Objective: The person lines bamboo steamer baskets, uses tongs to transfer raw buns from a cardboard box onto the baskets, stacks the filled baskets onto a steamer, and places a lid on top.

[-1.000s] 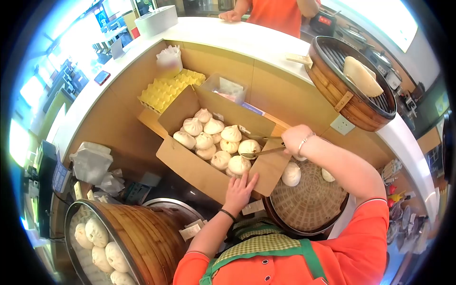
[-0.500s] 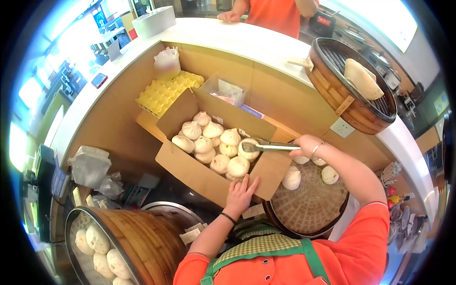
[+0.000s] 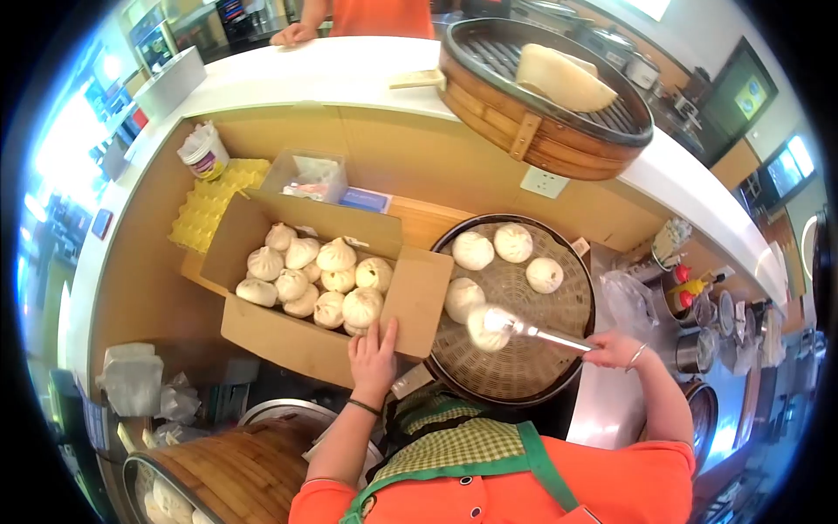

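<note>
Metal tongs [image 3: 548, 337] are gripped in my right hand [image 3: 614, 349], over the round woven steamer tray [image 3: 524, 371]. Their blurred tips meet a white steamed bun [image 3: 491, 330]; I cannot tell whether they are closed round it. Several other buns, among them a pleated bun [image 3: 513, 243], sit on the same tray. To the left stands an open cardboard box [image 3: 284, 339] with several buns inside, one of them a bun [image 3: 362, 307] close to my fingers. My left hand [image 3: 373, 360] lies with stretched fingers on the box's near edge, beside its right flap.
A bamboo steamer [image 3: 541, 131] with a folded cloth stands on the white curved counter [image 3: 349, 65]. Another bamboo steamer [image 3: 236, 463] holds buns at the lower left. Behind the box are a yellow egg tray [image 3: 209, 201] and a plastic tub [image 3: 305, 175]. A co-worker's hand [image 3: 294, 35] rests across the counter.
My right hand and the tongs have gone from a bun in the box to one on the woven tray. That box bun now sits free of the tongs. The view has shifted right.
</note>
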The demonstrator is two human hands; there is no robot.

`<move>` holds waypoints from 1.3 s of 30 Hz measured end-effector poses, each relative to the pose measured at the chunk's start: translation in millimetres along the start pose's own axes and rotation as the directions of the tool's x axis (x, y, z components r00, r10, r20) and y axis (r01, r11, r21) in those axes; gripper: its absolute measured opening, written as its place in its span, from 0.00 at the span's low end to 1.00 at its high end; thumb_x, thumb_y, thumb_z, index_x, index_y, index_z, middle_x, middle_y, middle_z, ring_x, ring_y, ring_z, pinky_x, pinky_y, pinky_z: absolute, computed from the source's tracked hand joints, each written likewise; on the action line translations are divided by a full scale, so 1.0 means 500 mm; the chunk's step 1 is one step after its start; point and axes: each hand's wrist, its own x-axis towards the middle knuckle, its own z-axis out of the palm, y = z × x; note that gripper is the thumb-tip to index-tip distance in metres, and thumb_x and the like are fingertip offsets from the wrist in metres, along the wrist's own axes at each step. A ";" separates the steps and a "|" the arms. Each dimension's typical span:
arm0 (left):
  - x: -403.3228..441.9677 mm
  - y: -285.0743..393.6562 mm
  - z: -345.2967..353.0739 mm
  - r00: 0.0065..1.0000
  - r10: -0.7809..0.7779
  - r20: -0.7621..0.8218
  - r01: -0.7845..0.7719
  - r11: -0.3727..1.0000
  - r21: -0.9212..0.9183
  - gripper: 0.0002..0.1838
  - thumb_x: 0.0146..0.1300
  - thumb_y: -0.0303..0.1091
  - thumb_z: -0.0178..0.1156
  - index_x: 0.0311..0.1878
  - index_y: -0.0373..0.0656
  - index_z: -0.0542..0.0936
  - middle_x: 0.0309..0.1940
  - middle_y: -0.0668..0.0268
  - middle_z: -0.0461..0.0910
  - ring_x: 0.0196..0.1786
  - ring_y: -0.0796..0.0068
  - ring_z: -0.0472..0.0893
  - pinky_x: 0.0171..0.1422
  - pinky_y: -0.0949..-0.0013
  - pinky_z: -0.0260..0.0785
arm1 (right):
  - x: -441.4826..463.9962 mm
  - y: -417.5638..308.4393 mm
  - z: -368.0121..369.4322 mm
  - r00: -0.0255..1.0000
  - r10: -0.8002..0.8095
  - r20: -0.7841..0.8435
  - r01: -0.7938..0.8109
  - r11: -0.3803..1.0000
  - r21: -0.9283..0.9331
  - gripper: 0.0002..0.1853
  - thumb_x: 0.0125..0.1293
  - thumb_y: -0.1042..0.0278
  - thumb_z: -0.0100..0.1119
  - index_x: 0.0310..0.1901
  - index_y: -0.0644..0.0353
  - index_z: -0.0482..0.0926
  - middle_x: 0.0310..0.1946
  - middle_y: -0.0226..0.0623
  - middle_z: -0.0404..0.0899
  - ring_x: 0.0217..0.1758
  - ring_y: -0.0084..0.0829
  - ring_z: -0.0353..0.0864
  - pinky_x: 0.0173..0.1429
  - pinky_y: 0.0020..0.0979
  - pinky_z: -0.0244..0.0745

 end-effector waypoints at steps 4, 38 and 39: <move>0.004 0.004 -0.011 0.998 -0.011 0.056 0.011 1.000 -0.001 0.28 0.52 0.30 0.54 0.60 0.52 0.72 0.54 0.57 0.72 0.45 0.62 0.74 0.59 0.58 0.60 | 0.021 -0.030 0.109 0.968 -0.241 -0.077 0.195 0.905 -0.377 0.24 0.58 0.45 0.59 0.45 0.59 0.77 0.29 0.41 0.79 0.32 0.39 0.79 0.39 0.34 0.72; -0.022 -0.005 -0.017 0.998 0.051 -0.046 -0.056 0.992 -0.113 0.29 0.51 0.29 0.51 0.62 0.47 0.69 0.54 0.59 0.71 0.49 0.60 0.72 0.59 0.59 0.63 | 0.327 -0.440 0.066 0.938 -0.127 0.321 0.080 0.984 0.157 0.22 0.68 0.47 0.48 0.44 0.61 0.76 0.18 0.26 0.70 0.13 0.15 0.64 0.17 0.20 0.59; -0.021 -0.001 -0.014 0.999 0.034 -0.023 -0.037 0.991 -0.131 0.28 0.51 0.29 0.52 0.61 0.49 0.70 0.53 0.59 0.71 0.49 0.60 0.72 0.58 0.58 0.63 | 0.306 -0.398 0.065 0.917 -0.204 0.343 0.120 0.961 0.251 0.21 0.69 0.49 0.47 0.45 0.61 0.75 0.18 0.25 0.70 0.13 0.14 0.63 0.16 0.19 0.57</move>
